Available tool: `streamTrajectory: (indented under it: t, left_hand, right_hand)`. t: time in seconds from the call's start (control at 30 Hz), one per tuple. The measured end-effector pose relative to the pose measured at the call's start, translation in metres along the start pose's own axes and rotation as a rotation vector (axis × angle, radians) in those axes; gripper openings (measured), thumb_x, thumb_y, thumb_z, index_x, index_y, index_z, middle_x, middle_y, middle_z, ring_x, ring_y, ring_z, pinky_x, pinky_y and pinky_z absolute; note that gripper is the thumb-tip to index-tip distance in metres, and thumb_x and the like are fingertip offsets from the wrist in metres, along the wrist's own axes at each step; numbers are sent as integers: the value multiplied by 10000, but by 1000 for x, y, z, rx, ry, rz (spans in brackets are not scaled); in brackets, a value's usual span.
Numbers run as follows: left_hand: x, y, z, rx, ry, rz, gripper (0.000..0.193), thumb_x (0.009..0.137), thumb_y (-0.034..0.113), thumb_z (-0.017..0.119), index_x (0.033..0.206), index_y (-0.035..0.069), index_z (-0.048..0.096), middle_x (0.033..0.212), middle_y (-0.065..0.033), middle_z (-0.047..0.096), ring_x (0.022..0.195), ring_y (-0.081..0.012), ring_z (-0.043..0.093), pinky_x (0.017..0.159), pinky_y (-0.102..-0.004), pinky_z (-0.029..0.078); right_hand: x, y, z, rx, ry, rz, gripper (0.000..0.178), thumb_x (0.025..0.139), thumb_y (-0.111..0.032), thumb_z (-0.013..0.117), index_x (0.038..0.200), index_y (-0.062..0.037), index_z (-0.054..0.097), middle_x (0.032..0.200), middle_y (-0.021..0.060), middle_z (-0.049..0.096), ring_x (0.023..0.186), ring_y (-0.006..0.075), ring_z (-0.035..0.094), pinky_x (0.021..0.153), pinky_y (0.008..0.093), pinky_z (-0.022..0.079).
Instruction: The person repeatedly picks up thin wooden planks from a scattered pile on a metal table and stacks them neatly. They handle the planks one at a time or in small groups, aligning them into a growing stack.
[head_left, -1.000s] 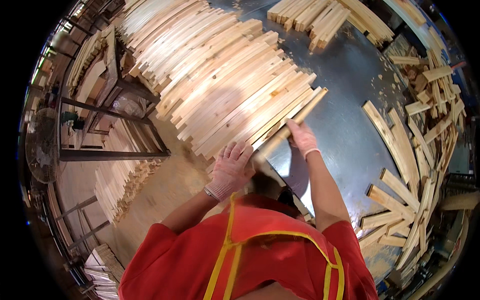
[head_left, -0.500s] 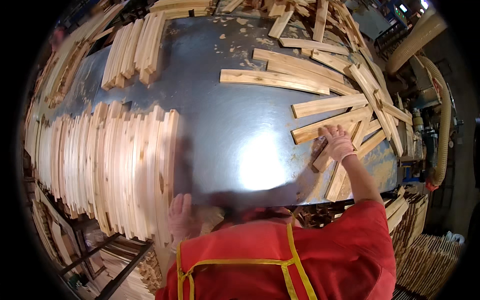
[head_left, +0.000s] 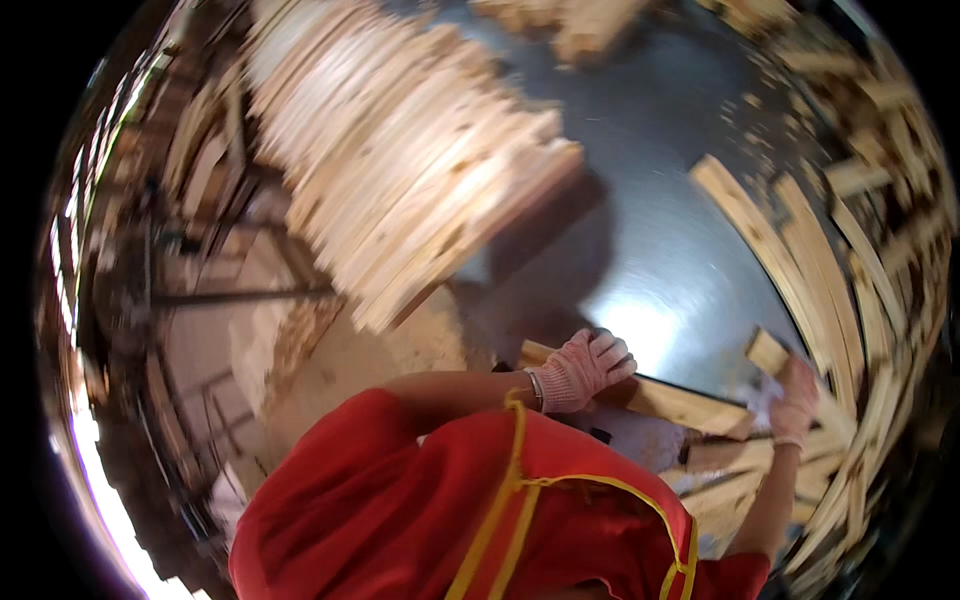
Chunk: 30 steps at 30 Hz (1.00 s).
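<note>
Left hand (head_left: 585, 372): gloved, fingers curled closed over a wooden strip (head_left: 690, 405)
Wooden strip: along the near edge of the dark bench (head_left: 670, 230), before the torso
Right hand (head_left: 793, 402): blurred, at a second strip (head_left: 768, 352), right; finger closure cannot be told
Row of pale strips (head_left: 430, 180): side by side, upper left

My feed: left fisheye of the head pair. Looks steeply down from above the wearer; red shirt (head_left: 365, 480) nearest, filling the lower middle. Left hand (head_left: 583, 372) and right hand (head_left: 793, 402) a little farther off, beyond the chest. Table (head_left: 665, 240) farther out, seen from above; stacked sticks (head_left: 420, 170) slant across upper left. Wide coverage, round dark border, edges bowed, picture motion-blurred.
</note>
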<state>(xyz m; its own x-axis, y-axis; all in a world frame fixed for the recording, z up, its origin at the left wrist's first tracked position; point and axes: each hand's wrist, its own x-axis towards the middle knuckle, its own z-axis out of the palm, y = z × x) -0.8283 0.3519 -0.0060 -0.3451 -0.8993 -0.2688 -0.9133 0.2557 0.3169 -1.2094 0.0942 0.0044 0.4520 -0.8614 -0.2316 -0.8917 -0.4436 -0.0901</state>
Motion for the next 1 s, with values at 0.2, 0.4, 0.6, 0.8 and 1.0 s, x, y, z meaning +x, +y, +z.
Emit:
streamTrajectory:
  t: [0.2,0.4,0.6,0.8,1.0]
  left_hand:
    - [-69,-29,3,-202,-64,-267,711,874,457,778,1486,179,545,1241,-91,682,1167,-323,666,964,-470,539]
    - [-143,-78,-12,-781,91,-680,744,834,480,793,1482,169,604,1332,-183,683,1261,-414,648,1069,-482,537]
    - [-193,-111,-8,-720,209,-758,458,1000,421,637,1319,98,699,1195,-171,728,1171,-402,680,1015,-486,552]
    - [-365,-127,29,-706,644,-1116,297,966,301,680,1119,51,725,995,-148,733,980,-365,691,928,-481,562]
    - [-367,-177,138,-2064,997,-1033,319,985,333,759,1199,98,735,1045,-47,727,999,-245,664,903,-388,539]
  right_hand:
    - [37,26,-24,-153,-367,124,828,859,-311,790,1593,-91,476,1488,240,595,1377,418,556,1155,454,454]
    - [59,-99,21,913,-236,231,713,1037,-604,603,1450,-22,603,1209,140,708,1002,256,698,801,401,577]
    - [60,-380,97,1221,-532,157,570,1056,-572,615,1363,-93,656,1011,46,664,809,144,636,686,318,566]
    - [17,-536,84,1521,-591,133,618,1006,-421,754,1503,-135,525,1081,15,700,819,112,640,726,307,570]
    - [-3,-537,96,1439,-481,144,613,1000,-327,755,1527,-113,527,985,-17,672,775,89,596,707,287,542]
